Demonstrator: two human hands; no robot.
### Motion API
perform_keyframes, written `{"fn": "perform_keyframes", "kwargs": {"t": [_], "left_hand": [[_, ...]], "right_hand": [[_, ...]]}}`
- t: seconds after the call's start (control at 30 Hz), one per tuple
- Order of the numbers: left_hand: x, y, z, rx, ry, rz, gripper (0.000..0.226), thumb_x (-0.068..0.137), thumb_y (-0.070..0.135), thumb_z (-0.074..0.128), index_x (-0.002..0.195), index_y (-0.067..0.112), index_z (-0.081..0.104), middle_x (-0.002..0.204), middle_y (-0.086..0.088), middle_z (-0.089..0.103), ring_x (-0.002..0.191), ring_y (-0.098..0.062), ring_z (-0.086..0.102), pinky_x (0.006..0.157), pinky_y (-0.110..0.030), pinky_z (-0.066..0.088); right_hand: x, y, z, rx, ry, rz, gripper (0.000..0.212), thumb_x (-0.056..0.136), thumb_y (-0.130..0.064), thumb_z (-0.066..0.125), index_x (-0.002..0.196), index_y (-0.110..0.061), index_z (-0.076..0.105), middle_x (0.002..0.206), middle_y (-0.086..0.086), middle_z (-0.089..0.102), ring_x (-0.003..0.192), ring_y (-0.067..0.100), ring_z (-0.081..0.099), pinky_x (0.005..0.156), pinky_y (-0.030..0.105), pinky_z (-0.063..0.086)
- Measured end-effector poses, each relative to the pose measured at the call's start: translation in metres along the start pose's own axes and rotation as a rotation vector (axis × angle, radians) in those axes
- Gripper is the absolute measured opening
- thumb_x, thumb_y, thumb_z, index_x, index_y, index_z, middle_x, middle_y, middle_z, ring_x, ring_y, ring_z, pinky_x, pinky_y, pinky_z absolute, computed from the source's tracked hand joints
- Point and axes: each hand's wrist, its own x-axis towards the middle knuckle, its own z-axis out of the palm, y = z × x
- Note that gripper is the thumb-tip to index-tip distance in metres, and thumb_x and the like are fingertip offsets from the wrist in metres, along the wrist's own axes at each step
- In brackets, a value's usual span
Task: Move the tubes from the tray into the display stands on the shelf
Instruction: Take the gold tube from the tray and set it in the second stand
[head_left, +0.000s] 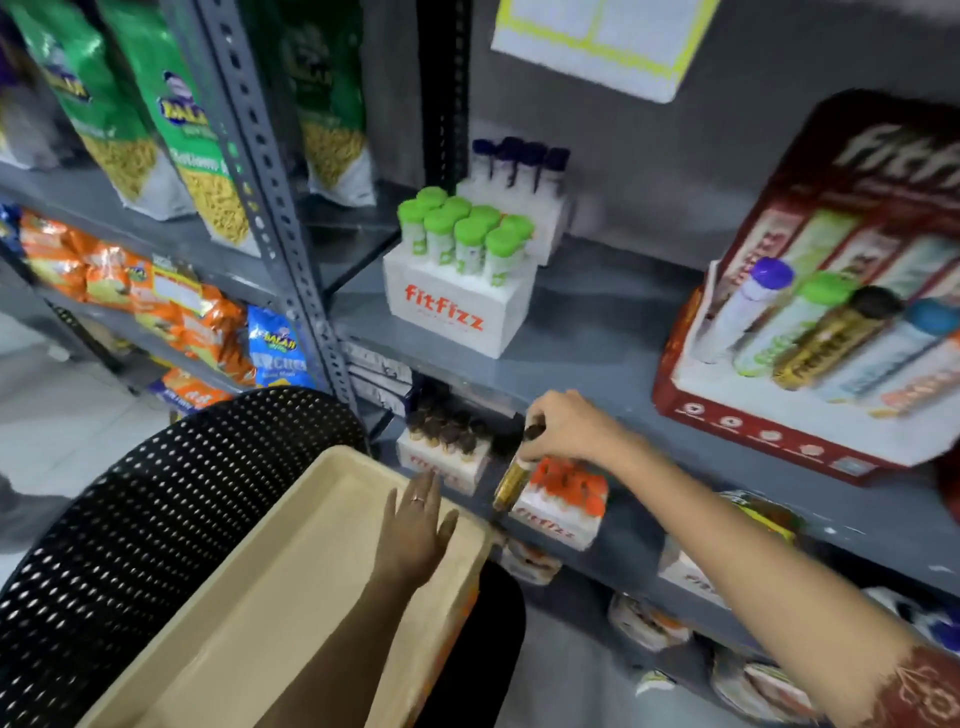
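Note:
My right hand (566, 427) grips a gold tube with a dark cap (511, 480) by its top, hanging it in front of the lower shelf between two white display stands. One stand (441, 465) on the left holds several dark-capped tubes. The stand (563, 512) on the right holds orange-capped tubes. My left hand (415, 525) lies flat with fingers spread over the far end of the beige tray (249, 613), whose visible inside holds no tubes. Higher up, a white stand (457, 306) carries several green-capped tubes, and another stand (540, 208) behind it carries blue-capped ones.
The tray rests on a black perforated chair (156, 509). A red display board (831, 322) with several sample tubes leans at the right of the grey shelf (597, 358). Snack bags (156, 130) fill the left rack, behind a slotted metal post (270, 197). More packets lie below.

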Motion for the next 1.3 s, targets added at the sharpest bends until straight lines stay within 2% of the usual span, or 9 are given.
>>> {"fn": "perform_keyframes", "kwargs": {"t": [0.2,0.3,0.37,0.47,0.57,0.67,0.73,1.07,1.3], "left_hand": [[0.009,0.099,-0.041,0.006,0.338,0.289,0.047,0.096,0.026,0.046,0.136,0.001,0.045,0.144,-0.016,0.043,0.135,-0.032,0.040,0.110,-0.051,0.029],[0.006,0.154,-0.050,-0.032,0.339,0.369,0.049,0.096,0.025,0.051,0.139,0.003,0.041,0.147,-0.013,0.040,0.139,-0.028,0.034,0.115,-0.049,0.022],[0.004,0.189,-0.052,-0.009,0.367,0.459,0.051,0.087,0.019,0.065,0.131,0.000,0.050,0.139,-0.017,0.051,0.130,-0.033,0.047,0.106,-0.055,0.033],[-0.004,0.242,-0.050,-0.013,0.416,0.572,0.053,0.079,0.017,0.074,0.125,-0.002,0.056,0.129,-0.018,0.059,0.120,-0.035,0.056,0.096,-0.061,0.041],[-0.010,0.290,-0.044,-0.007,0.402,0.656,0.055,0.089,0.025,0.062,0.134,0.000,0.046,0.140,-0.017,0.049,0.132,-0.033,0.043,0.107,-0.060,0.029],[-0.014,0.333,-0.032,-0.018,0.331,0.692,0.057,0.100,0.035,0.036,0.147,0.008,0.020,0.157,-0.008,0.020,0.146,-0.023,0.010,0.118,-0.044,-0.001],[-0.016,0.359,-0.023,-0.003,0.308,0.705,0.058,0.101,0.039,0.028,0.149,0.012,0.010,0.159,-0.005,0.010,0.147,-0.018,0.001,0.117,-0.038,-0.010],[-0.010,0.445,0.016,0.040,0.057,0.672,0.063,0.101,0.042,0.026,0.149,0.007,0.006,0.159,-0.009,0.009,0.147,-0.020,0.004,0.119,-0.030,0.004],[0.007,0.465,0.023,0.137,-0.041,0.518,0.072,0.099,0.052,0.020,0.148,0.004,0.000,0.160,-0.011,0.001,0.147,-0.022,-0.001,0.120,-0.035,-0.001]], "right_hand": [[-0.069,0.039,-0.083,-0.023,0.041,-0.014,0.014,0.064,-0.019,0.073,0.058,-0.013,0.061,0.045,0.005,0.059,0.034,0.013,0.055,0.041,0.018,0.043],[-0.114,0.061,-0.124,-0.047,0.057,0.008,0.014,0.067,-0.018,0.073,0.069,-0.006,0.066,0.046,0.005,0.059,0.034,0.011,0.056,0.043,0.018,0.045],[-0.143,0.077,-0.151,-0.067,0.078,0.037,0.015,0.069,-0.017,0.075,0.074,-0.005,0.068,0.052,0.004,0.062,0.037,0.012,0.058,0.035,0.014,0.041],[-0.183,0.103,-0.185,-0.055,0.104,0.079,0.016,0.070,-0.016,0.077,0.079,-0.004,0.071,0.061,0.006,0.068,0.042,0.014,0.062,0.038,0.016,0.048],[-0.219,0.131,-0.212,-0.087,0.177,0.131,0.010,0.068,-0.016,0.078,0.071,-0.011,0.070,0.050,0.000,0.065,0.039,0.010,0.062,0.040,0.015,0.050],[-0.251,0.157,-0.230,-0.084,0.211,0.188,0.012,0.067,-0.014,0.079,0.068,-0.013,0.066,0.060,0.005,0.067,0.046,0.017,0.064,0.040,0.017,0.050],[-0.270,0.175,-0.239,-0.102,0.227,0.228,0.012,0.067,-0.016,0.079,0.073,-0.011,0.070,0.064,0.007,0.069,0.047,0.017,0.066,0.042,0.016,0.047],[-0.314,0.253,-0.257,-0.006,0.276,0.373,0.019,0.071,0.000,0.076,0.088,-0.007,0.070,0.067,0.004,0.067,0.037,0.009,0.063,0.033,0.013,0.044],[-0.321,0.279,-0.269,0.022,0.257,0.387,0.027,0.078,0.015,0.060,0.094,-0.005,0.066,0.079,0.008,0.059,0.044,0.012,0.064,0.034,0.014,0.049]]}}
